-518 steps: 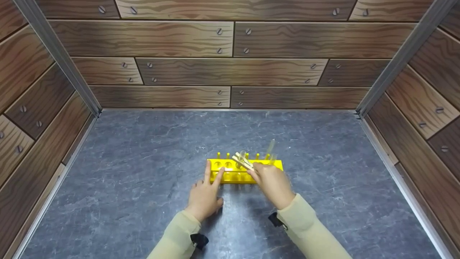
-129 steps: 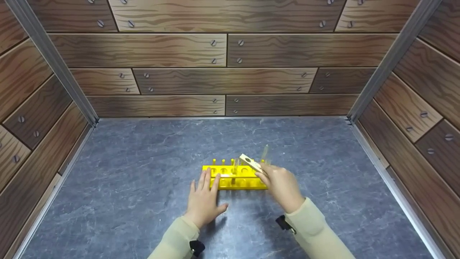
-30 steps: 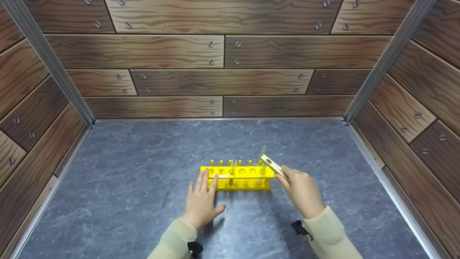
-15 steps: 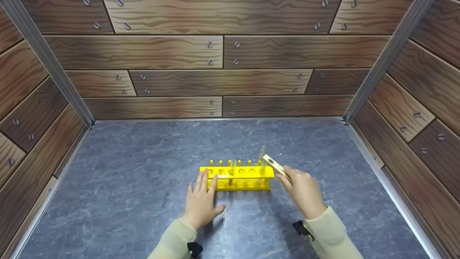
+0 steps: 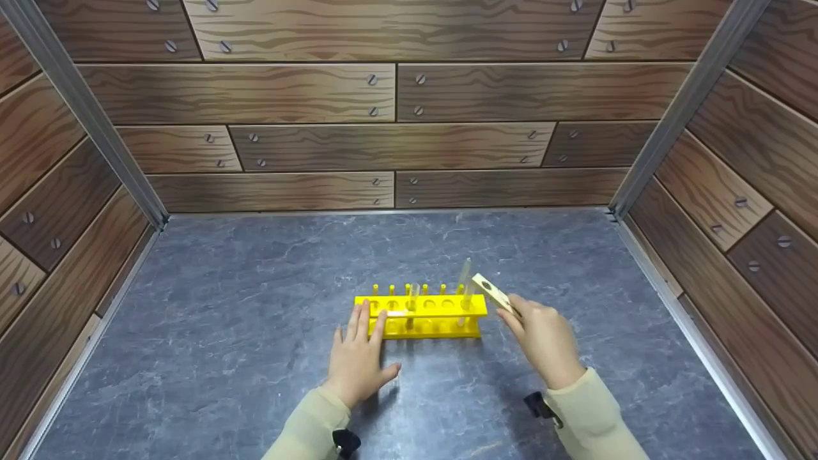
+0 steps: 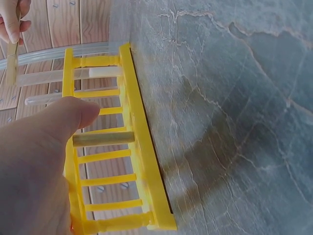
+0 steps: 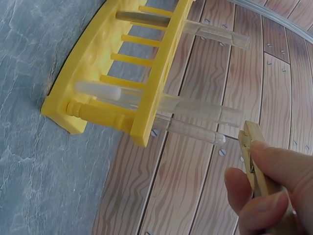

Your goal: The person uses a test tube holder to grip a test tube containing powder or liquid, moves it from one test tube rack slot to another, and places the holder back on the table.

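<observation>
A yellow test tube rack [image 5: 441, 308] stands upright on the surface. My left hand [image 5: 358, 367] rests its straight fingertips on the rack's left end, thumb spread. One test tube [image 5: 414, 295] with dark brownish contents sits in a middle hole. Another tube [image 7: 203, 108], holding something white, stands in the right-end hole. Behind it an inverted tube [image 5: 466, 269] covers a rear peg. My right hand [image 5: 544, 342] grips a wooden test tube clamp [image 7: 254, 156] between thumb and fingers. The clamp's tip is close beside the right-end tube's mouth, with no tube between its jaws.
A grey marbled surface [image 5: 268, 268] lies beneath everything. Wood-patterned walls [image 5: 319, 92] with metal corner strips [image 5: 690, 105] close off the back and both sides. Several yellow pegs [image 5: 392, 291] rise along the rack's rear.
Earlier the clamp was around the tube over the middle hole; later it stood apart from that tube. Over the last second my right hand has drawn it slightly rightward from the right-end tube. Left hand stays.
</observation>
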Motion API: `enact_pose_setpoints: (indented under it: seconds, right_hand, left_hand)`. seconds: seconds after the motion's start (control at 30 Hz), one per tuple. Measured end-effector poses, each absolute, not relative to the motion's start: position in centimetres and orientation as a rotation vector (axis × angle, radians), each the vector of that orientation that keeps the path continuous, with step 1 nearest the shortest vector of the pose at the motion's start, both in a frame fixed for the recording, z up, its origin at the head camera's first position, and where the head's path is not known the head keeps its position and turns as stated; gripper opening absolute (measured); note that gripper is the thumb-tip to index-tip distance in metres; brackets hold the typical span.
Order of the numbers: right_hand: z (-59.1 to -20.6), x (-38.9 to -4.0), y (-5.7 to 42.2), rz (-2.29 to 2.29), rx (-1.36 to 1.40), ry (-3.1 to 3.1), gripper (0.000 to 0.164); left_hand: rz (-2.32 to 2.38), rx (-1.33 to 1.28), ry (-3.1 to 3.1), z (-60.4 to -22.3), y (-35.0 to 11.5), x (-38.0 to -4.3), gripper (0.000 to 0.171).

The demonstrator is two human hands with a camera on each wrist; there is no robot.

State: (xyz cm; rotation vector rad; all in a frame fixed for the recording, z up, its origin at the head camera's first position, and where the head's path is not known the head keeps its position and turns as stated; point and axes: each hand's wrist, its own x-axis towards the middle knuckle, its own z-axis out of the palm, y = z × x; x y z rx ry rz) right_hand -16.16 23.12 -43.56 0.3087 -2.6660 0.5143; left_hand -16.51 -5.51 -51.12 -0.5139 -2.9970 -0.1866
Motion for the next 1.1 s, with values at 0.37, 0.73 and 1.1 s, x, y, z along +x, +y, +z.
enact_pose_setpoints:
  seconds: [0.37, 0.73, 1.1]
  right_hand:
    - [-43.8, -16.2, 24.0, 0.506, 0.308, -2.634, 0.022]
    - [-44.2, -16.0, 24.7, 0.534, 0.248, -2.678, 0.020]
    - [-44.9, -15.9, 25.7, 0.533, 0.180, -2.707, 0.020]
  left_hand:
    - [-0.175, -0.505, -3.016, -50.8, -5.6, -16.5, 0.094]
    - [-0.162, -0.517, -3.013, -51.1, -5.6, -16.5, 0.093]
    - [-0.187, -0.530, -2.988, -51.1, -5.7, -16.5, 0.093]
